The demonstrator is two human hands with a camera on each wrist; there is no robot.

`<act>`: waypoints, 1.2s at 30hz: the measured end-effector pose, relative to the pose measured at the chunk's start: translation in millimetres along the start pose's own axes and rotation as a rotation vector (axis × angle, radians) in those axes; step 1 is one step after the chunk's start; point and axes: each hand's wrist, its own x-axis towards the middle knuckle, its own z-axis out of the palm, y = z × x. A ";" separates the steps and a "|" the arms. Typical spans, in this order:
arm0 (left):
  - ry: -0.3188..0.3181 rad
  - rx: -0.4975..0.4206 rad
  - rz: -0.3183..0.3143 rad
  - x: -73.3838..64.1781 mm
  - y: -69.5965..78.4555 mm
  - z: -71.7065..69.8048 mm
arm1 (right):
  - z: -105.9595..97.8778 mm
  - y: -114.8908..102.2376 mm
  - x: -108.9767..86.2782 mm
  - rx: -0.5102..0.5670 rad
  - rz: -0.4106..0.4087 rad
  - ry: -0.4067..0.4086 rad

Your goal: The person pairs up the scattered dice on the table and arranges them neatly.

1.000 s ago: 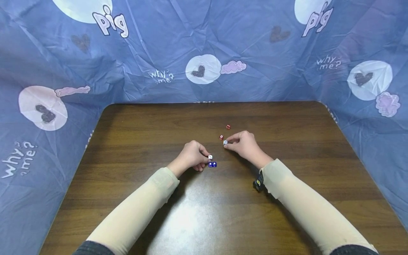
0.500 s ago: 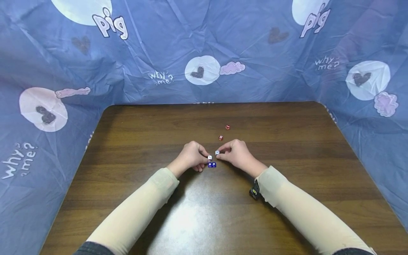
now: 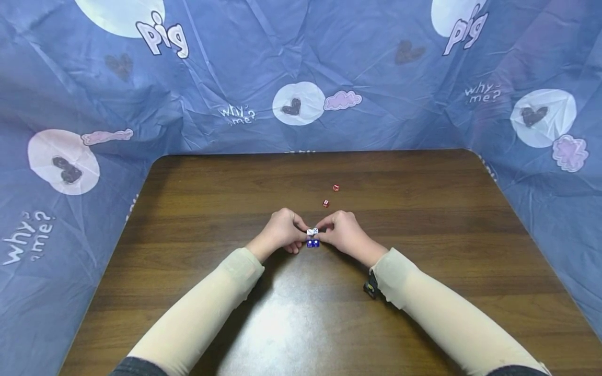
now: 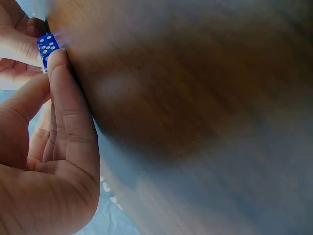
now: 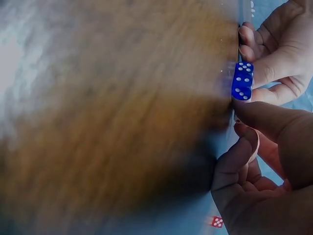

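Two white dice with dark pips meet side by side at the middle of the table in the head view, a left white die (image 3: 309, 232) and a right white die (image 3: 315, 231). My left hand (image 3: 284, 230) pinches the left one between thumb and finger; my right hand (image 3: 346, 232) pinches the right one. Just nearer to me, a left blue die (image 3: 310, 244) and a right blue die (image 3: 316, 243) stand together. Whether the white dice rest on the blue ones or behind them, I cannot tell. Fingers hide most of the white dice in both wrist views.
Beyond my hands lie two red dice, a nearer red die (image 3: 326, 203) and a farther red die (image 3: 336, 187). The brown wooden table (image 3: 226, 183) meets a blue printed curtain (image 3: 211, 68) at the back and sides.
My right hand has brought its white die left and toward me, up against the other white die. My left hand and the blue and red dice have stayed put.
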 end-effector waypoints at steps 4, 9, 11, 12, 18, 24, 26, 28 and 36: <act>0.002 -0.002 -0.005 0.0 0.8 0.2 | 0.1 -0.1 -0.2 -0.005 -0.004 0.000; 0.001 0.003 -0.004 -0.7 1.6 0.6 | -0.9 -0.8 0.2 -0.002 0.010 -0.014; 0.001 0.002 -0.003 -1.3 1.7 0.6 | -1.0 -0.9 0.5 -0.001 0.015 -0.018; 0.001 0.000 -0.002 -1.7 1.9 0.6 | -0.9 -0.9 0.7 0.002 0.016 -0.019; -0.001 -0.004 -0.003 -2.2 2.1 0.0 | -0.4 0.0 1.0 0.009 0.020 -0.018; -0.006 -0.010 -0.001 -1.4 1.3 -1.3 | -1.3 -0.7 0.8 0.005 0.026 -0.018; -0.010 -0.017 -0.005 -0.8 1.0 -1.7 | -1.4 -0.5 1.2 0.003 0.028 -0.019; -0.011 -0.019 -0.007 -0.2 0.7 -1.9 | -1.6 -0.4 1.6 0.005 0.029 -0.022; -0.021 -0.026 -0.032 1.6 0.2 -2.5 | -1.3 -0.1 1.9 0.007 0.026 -0.027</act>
